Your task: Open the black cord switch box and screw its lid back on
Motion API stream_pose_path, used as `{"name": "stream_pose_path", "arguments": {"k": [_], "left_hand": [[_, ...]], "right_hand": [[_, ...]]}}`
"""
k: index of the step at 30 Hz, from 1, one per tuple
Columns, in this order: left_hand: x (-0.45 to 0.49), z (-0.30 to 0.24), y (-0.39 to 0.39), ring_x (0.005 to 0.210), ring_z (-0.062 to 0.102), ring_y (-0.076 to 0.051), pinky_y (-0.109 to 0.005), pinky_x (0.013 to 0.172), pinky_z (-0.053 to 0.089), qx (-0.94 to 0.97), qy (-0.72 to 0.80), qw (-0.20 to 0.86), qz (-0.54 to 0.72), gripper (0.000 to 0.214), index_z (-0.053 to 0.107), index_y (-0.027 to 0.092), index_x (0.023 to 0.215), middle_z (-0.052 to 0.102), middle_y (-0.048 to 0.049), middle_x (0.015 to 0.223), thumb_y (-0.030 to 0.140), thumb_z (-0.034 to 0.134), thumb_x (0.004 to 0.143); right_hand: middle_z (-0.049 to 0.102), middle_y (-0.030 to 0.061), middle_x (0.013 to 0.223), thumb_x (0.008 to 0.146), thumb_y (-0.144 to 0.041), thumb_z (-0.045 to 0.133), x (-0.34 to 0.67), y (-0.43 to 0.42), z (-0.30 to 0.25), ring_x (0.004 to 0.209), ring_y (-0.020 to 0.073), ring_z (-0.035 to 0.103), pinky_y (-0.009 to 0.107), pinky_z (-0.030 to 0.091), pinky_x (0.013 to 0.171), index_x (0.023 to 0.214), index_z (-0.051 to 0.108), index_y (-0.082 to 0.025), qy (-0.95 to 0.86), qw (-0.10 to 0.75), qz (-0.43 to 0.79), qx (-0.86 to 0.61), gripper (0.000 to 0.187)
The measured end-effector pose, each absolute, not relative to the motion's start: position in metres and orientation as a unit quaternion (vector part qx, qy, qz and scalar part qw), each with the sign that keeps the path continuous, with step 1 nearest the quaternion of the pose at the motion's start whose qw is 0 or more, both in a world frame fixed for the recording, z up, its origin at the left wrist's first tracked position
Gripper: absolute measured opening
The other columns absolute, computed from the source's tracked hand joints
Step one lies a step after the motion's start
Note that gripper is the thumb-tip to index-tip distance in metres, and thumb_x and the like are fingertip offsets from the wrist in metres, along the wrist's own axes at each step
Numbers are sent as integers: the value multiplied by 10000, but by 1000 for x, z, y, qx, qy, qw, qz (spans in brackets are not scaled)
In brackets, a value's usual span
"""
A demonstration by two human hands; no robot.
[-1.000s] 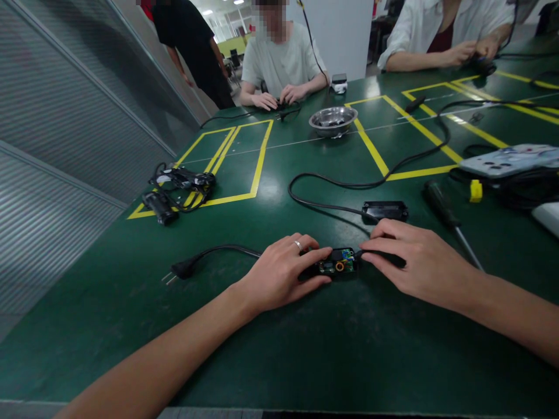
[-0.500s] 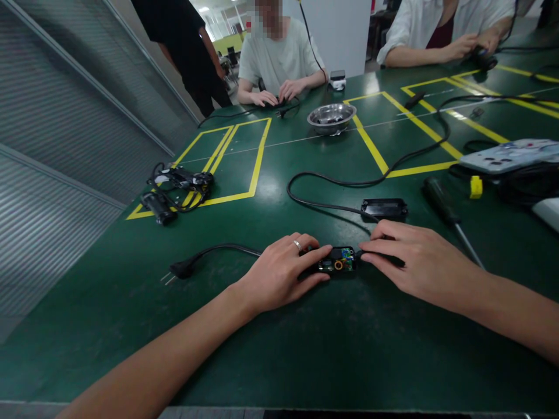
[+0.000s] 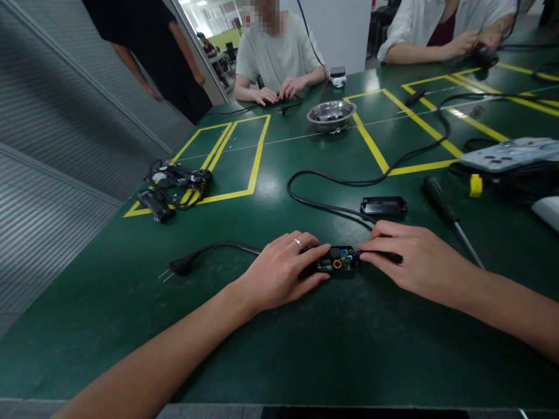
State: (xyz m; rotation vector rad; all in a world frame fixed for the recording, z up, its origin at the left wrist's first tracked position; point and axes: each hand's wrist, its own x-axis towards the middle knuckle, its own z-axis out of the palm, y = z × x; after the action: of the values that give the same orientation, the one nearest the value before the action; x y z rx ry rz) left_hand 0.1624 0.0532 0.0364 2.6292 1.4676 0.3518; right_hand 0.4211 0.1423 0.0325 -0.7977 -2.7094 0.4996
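Note:
An opened black power adapter [image 3: 337, 260] lies on the green table [image 3: 279, 343], its small circuit board with a copper coil showing. My left hand [image 3: 279, 273] rests on the adapter's left end, fingers curled over it, a ring on one finger. My right hand [image 3: 410, 259] pinches the cable stub at the adapter's right end. A black cord runs left from under my left hand to a two-pin plug [image 3: 180, 267]. The adapter's black cover [image 3: 383, 206] lies just beyond my right hand, with a long black cable [image 3: 332, 183] looping away from it.
A screwdriver [image 3: 449, 215] lies right of the cover, near a small yellow part [image 3: 476, 185] and a white power strip [image 3: 509, 155]. A steel bowl [image 3: 331, 114] stands mid-table. Black adapters and cords [image 3: 172, 186] are heaped at left. Other people work at the far edge.
Both hands stay on the adapter, nearly still. The view has shifted slightly, and the standing person at the back left has moved further left.

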Motion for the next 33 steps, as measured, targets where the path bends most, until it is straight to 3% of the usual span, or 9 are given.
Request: {"name": "stream_pose_path", "arguments": {"k": [25, 29, 33], "left_hand": [[168, 43, 50, 991, 586, -251, -421, 822, 534, 878, 475, -1, 54, 472, 483, 138, 1362, 576, -130, 1181, 421, 424, 989], [164, 47, 52, 1030, 577, -252, -431, 867, 524, 876, 479, 33, 49, 486, 455, 167, 1385, 564, -127, 1215, 436, 441, 981], [151, 57, 54, 1110, 561, -250, -425, 945, 500, 859, 494, 123, 59, 542, 428, 180, 1380, 539, -115, 1278, 429, 567, 919]], "right_hand": [[667, 31, 968, 951, -389, 460, 421, 140, 31, 835, 155, 624, 343, 484, 781, 1049, 728, -276, -937, 106, 165, -290, 307], [675, 46, 942, 954, -368, 459, 422, 138, 33, 822, 159, 628, 343, 486, 763, 1036, 733, -259, -943, 112, 143, -279, 306], [678, 45, 943, 952, -364, 466, 422, 138, 36, 793, 149, 626, 331, 484, 729, 1044, 733, -254, -943, 108, 148, -277, 303]]}}
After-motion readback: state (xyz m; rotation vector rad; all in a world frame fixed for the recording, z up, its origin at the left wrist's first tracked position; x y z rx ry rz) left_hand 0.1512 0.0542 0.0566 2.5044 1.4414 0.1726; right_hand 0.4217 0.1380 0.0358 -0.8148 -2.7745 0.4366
